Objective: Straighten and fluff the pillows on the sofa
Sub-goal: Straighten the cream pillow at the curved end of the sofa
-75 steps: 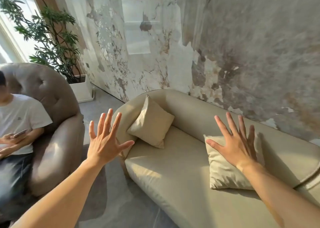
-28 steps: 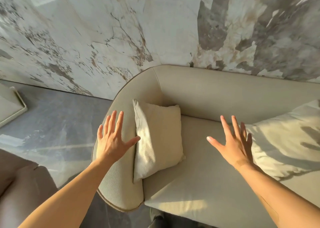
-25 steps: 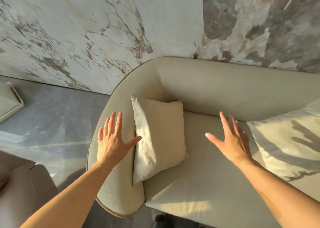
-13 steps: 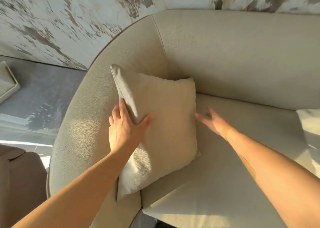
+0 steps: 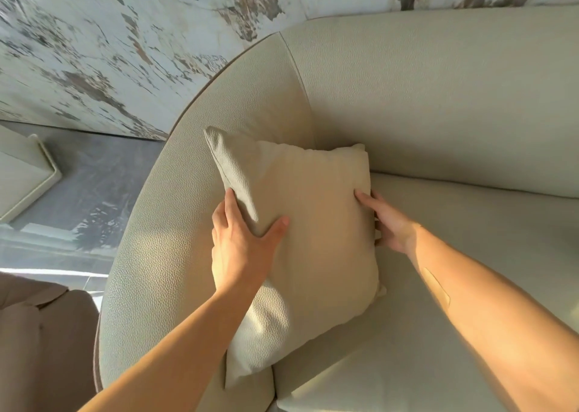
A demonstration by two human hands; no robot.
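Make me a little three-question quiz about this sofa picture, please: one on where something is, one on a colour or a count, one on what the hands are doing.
1. Where does the pillow rest?
A. On the floor
B. Against the sofa's curved armrest end
C. On the armchair

2. How many pillows are in view?
A. One
B. Two
C. Three

3. What are the hands doing?
A. Both hang in the air
B. Only one touches the pillow
C. The left hand and right hand hold its opposite edges

Answers:
1 B, the pillow leans on the rounded arm beside the backrest.
2 A, only one cream pillow shows.
3 C, the left thumb presses its face with fingers behind the left edge, and the right hand clasps the right edge.
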